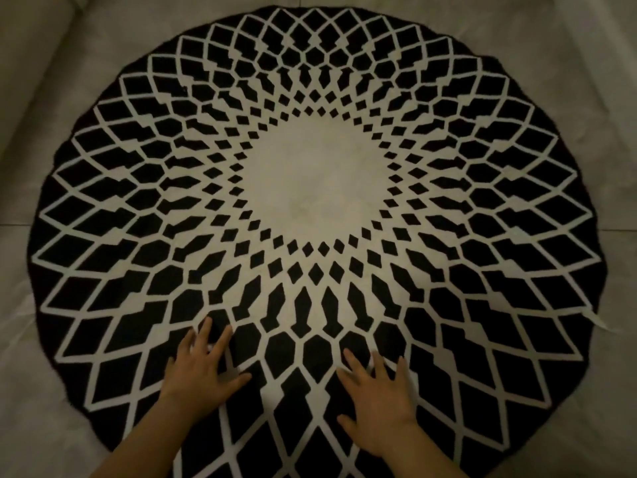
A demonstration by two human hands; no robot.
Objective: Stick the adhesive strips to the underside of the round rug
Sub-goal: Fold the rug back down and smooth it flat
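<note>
The round black-and-cream rug with its lattice pattern lies flat, pattern up, on the pale tiled floor, while near its 6 o'clock edge the left hand and right hand press down with fingers spread wide, holding nothing.

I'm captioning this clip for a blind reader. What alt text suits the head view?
Two bare hands, left hand and right hand, press flat with spread fingers on the near part of a round black-and-white rug. The rug lies pattern-up on a pale tiled floor.
</note>
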